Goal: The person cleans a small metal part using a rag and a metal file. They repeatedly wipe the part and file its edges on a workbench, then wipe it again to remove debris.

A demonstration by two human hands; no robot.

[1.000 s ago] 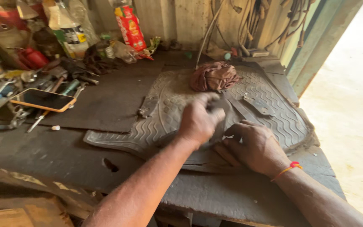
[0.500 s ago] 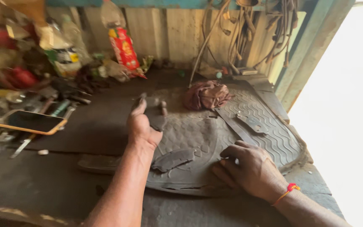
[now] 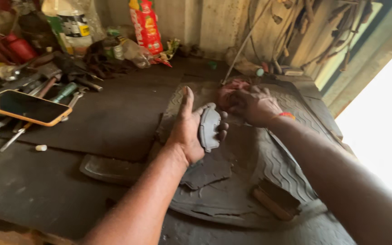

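Your fingers (image 3: 222,128) on the left hand (image 3: 191,129) curl round the right edge of a grey curved brake pad (image 3: 208,126), pressing it against the palm, while the thumb sticks straight up toward twelve o'clock, clear of the pad. The pad stands on edge in that grasp, its long axis running roughly from twelve to six, held above the worn rubber mat (image 3: 277,168). Far out at nine o'clock from the hand a phone with an orange case (image 3: 21,107) lies screen up among loose tools (image 3: 60,90), well apart from you. At about one o'clock from the pad your right hand (image 3: 255,105), a red band at its wrist, rests with fingers bent onto a reddish rag (image 3: 229,88); whether they pinch the cloth or merely press it you cannot tell. At five o'clock from the pad a small wooden block (image 3: 275,199) sits on the mat, touched by neither hand.
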